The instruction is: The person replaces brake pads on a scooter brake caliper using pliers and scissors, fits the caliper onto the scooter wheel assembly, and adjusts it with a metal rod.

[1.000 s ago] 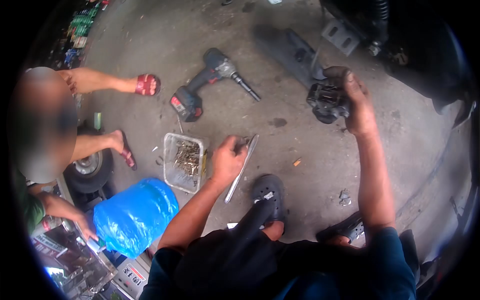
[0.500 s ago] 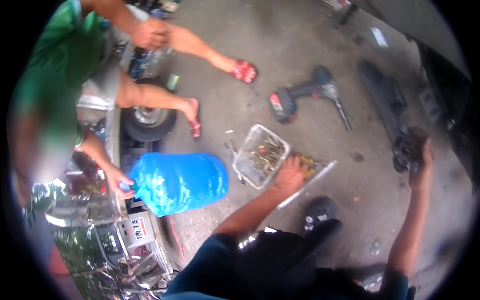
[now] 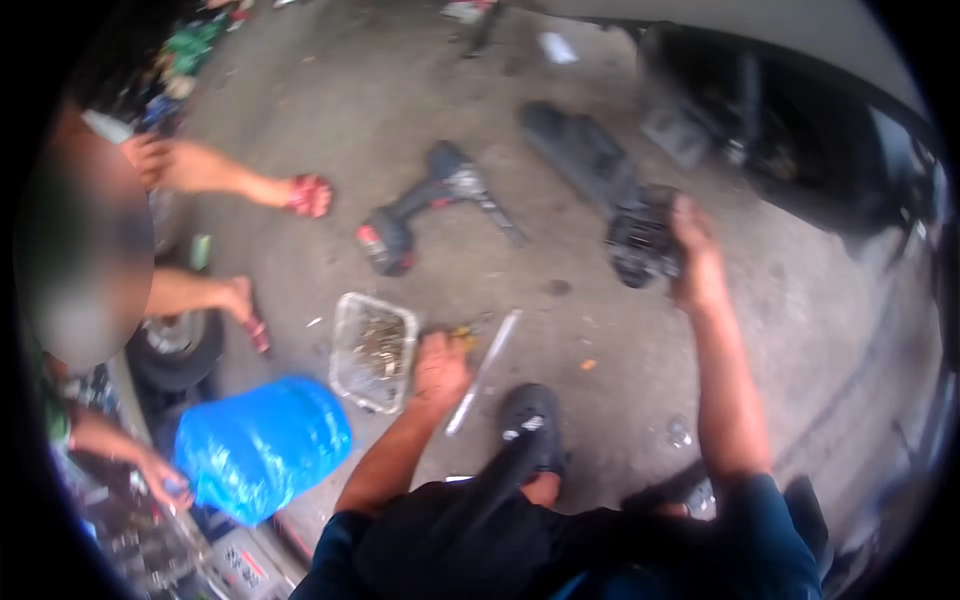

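Note:
My right hand grips the edge of a dark, rounded mechanical part at the right of the floor. A long black plastic-looking piece extends up and left from it; whether the two are joined I cannot tell. My left hand is down at the floor, its blurred fingers over a small yellow object, perhaps a tool handle. Just left of that hand stands a clear plastic container with many small metal pieces. A thin silvery bar lies to its right.
A cordless power tool with a long bit lies on the concrete floor. At left, another person's hand holds the neck of a full blue bag. A wheel is behind it. A dark vehicle body borders the upper right.
The view has swung right, so things appear further left. My right hand still holds the dark part; my left hand stays low beside the container, at the yellow object.

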A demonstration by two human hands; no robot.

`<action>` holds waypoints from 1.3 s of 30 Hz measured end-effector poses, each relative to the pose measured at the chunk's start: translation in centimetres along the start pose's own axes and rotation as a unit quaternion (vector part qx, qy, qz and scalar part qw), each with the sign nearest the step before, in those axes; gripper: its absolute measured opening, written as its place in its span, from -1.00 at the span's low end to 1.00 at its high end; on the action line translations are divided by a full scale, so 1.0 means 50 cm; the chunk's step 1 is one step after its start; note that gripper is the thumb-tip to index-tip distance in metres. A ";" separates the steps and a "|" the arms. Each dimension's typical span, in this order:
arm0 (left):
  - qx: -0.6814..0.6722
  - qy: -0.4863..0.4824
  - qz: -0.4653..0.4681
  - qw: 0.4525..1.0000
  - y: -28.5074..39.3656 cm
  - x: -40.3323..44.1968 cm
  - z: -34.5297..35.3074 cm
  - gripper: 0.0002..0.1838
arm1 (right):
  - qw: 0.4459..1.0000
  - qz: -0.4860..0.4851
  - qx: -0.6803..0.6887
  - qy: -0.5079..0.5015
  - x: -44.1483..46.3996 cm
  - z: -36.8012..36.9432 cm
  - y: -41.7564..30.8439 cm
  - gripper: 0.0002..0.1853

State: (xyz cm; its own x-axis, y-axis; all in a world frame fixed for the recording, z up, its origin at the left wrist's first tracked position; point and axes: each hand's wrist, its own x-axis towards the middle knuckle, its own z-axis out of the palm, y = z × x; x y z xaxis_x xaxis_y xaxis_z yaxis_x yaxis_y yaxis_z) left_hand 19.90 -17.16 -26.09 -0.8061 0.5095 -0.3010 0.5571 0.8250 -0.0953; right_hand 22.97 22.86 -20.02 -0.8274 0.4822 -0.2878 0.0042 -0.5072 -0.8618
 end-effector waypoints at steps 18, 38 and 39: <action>-0.830 -0.271 -0.091 0.479 0.134 0.023 -0.300 -0.35 | 0.994 -0.086 -0.060 -0.036 -0.009 0.049 -0.009 -0.47; -0.744 -0.331 -0.049 0.579 0.173 0.004 -0.378 -0.51 | 0.993 -0.057 -0.095 -0.040 -0.014 0.048 -0.009 -0.48; -0.670 -0.282 -0.008 0.687 0.172 0.009 -0.376 -0.52 | 0.992 -0.052 -0.102 -0.044 -0.014 0.048 -0.008 -0.46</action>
State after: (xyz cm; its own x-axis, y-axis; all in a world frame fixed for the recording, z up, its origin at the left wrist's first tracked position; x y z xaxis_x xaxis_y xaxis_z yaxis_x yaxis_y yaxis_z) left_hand 20.57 -5.23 -9.20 -0.3947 0.6336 -0.6654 -0.4380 0.5068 0.7425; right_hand 22.20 21.04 -18.47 -0.8752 0.4557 -0.1623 0.0221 -0.2976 -0.9544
